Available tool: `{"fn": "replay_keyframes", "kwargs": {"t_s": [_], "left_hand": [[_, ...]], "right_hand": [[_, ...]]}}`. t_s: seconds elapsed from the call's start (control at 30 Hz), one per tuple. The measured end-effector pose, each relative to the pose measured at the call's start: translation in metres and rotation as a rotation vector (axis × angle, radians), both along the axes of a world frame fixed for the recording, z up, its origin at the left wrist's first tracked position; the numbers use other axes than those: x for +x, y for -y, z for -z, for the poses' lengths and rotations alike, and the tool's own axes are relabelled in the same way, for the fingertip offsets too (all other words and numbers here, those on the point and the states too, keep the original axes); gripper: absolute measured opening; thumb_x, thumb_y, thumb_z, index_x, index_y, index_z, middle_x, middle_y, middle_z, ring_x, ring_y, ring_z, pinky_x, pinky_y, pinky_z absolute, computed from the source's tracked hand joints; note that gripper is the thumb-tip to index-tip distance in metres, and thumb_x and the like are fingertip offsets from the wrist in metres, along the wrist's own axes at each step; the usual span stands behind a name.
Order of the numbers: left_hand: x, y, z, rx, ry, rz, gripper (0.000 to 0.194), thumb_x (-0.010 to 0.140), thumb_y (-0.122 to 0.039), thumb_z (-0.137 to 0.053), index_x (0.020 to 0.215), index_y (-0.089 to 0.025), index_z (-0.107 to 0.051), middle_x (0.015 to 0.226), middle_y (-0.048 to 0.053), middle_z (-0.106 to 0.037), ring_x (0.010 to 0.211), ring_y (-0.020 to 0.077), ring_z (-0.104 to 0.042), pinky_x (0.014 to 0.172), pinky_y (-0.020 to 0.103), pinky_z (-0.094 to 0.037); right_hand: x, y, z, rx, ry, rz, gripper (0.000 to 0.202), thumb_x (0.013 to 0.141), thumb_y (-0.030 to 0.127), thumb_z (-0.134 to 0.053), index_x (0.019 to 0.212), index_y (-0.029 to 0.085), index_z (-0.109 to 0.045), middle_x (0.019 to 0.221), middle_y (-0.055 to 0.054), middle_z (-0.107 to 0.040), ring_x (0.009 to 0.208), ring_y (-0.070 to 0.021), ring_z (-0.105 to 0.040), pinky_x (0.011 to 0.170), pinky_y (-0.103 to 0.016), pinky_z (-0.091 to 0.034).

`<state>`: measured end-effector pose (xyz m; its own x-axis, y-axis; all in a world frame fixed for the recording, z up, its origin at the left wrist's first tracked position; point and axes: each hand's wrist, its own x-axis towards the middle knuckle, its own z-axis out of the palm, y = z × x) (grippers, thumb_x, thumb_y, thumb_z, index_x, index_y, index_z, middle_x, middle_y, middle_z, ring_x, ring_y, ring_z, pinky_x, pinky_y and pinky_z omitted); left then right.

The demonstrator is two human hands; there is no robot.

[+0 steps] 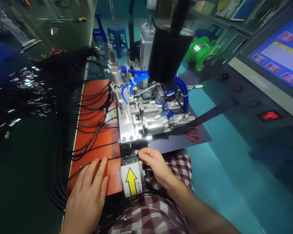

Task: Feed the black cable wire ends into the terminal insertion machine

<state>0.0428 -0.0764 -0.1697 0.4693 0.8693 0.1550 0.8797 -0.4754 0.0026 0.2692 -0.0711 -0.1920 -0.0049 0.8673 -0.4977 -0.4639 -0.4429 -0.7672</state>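
Note:
My right hand (157, 164) pinches the thin coloured wires (136, 151) at the end of a black cable (117, 157). That end lies over a black slotted holder (130, 160) at the front of the machine (129, 125). Flat on the orange mat (115, 178), my left hand (86, 185) has its fingers stretched out, the tips touching the same cable. Just below the holder is a white plate with a yellow arrow (131, 182) pointing away from me. Other black cables (94, 131) run across the mat into the machine's left side.
A large bundle of black cables (58, 65) lies at the left. Red-handled scissors (193, 134) rest on the dark plate right of the machine. A black cylinder (164, 53) hangs above it. Behind stands a green wire spool (201, 53); a control screen (280, 55) is at right.

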Motion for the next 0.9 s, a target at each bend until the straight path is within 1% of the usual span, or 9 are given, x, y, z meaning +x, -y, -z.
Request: {"fn": "replay_keyframes", "kwargs": {"t_s": [0.17, 0.33, 0.4, 0.53, 0.63, 0.9], "left_hand": [[0.001, 0.000, 0.000, 0.005, -0.002, 0.007, 0.050, 0.093, -0.032, -0.033, 0.138, -0.013, -0.036, 0.129, 0.015, -0.046, 0.116, 0.0327, -0.043, 0.096, 0.045, -0.038], [0.000, -0.001, 0.000, 0.013, -0.002, 0.022, 0.049, 0.093, -0.032, -0.033, 0.137, -0.011, -0.039, 0.129, 0.016, -0.046, 0.116, 0.0332, -0.043, 0.097, 0.047, -0.037], [0.000, -0.002, 0.000, 0.017, -0.006, 0.025, 0.049, 0.093, -0.033, -0.033, 0.136, -0.011, -0.039, 0.128, 0.016, -0.047, 0.115, 0.0334, -0.043, 0.096, 0.047, -0.038], [0.001, -0.001, -0.001, 0.011, -0.017, 0.022, 0.050, 0.093, -0.033, -0.032, 0.137, -0.011, -0.038, 0.128, 0.016, -0.047, 0.115, 0.0331, -0.044, 0.096, 0.047, -0.039], [0.002, 0.000, -0.002, 0.013, -0.011, 0.019, 0.050, 0.093, -0.033, -0.033, 0.137, -0.011, -0.037, 0.129, 0.016, -0.047, 0.115, 0.0326, -0.044, 0.096, 0.047, -0.039], [0.001, 0.000, 0.000, 0.017, -0.010, 0.011, 0.050, 0.093, -0.034, -0.032, 0.138, -0.014, -0.037, 0.130, 0.014, -0.048, 0.116, 0.0318, -0.045, 0.095, 0.046, -0.042]], "right_hand": [[0.001, -0.002, -0.002, 0.021, 0.045, 0.040, 0.021, 0.073, 0.035, -0.066, 0.068, 0.015, -0.061, 0.062, 0.002, -0.057, 0.058, -0.0113, -0.052, 0.058, -0.024, -0.036], [-0.003, -0.006, -0.002, 0.036, 0.125, 0.066, 0.022, 0.072, 0.036, -0.067, 0.069, 0.016, -0.060, 0.055, 0.003, -0.056, 0.053, -0.0108, -0.049, 0.055, -0.024, -0.036], [-0.003, -0.005, -0.001, 0.041, 0.110, 0.064, 0.024, 0.073, 0.039, -0.066, 0.070, 0.015, -0.060, 0.057, 0.003, -0.057, 0.054, -0.0105, -0.050, 0.056, -0.024, -0.037], [0.000, 0.002, 0.005, 0.016, 0.043, 0.125, 0.032, 0.077, 0.047, -0.061, 0.079, 0.015, -0.063, 0.070, 0.001, -0.058, 0.057, -0.0099, -0.054, 0.058, -0.023, -0.038], [0.003, 0.008, 0.009, -0.010, 0.038, 0.178, 0.031, 0.077, 0.046, -0.063, 0.080, 0.015, -0.064, 0.069, 0.001, -0.057, 0.056, -0.0090, -0.053, 0.056, -0.022, -0.036], [0.007, 0.025, 0.019, -0.063, 0.057, 0.254, 0.028, 0.075, 0.042, -0.066, 0.076, 0.015, -0.062, 0.066, 0.003, -0.055, 0.056, -0.0084, -0.049, 0.056, -0.021, -0.037]]}}
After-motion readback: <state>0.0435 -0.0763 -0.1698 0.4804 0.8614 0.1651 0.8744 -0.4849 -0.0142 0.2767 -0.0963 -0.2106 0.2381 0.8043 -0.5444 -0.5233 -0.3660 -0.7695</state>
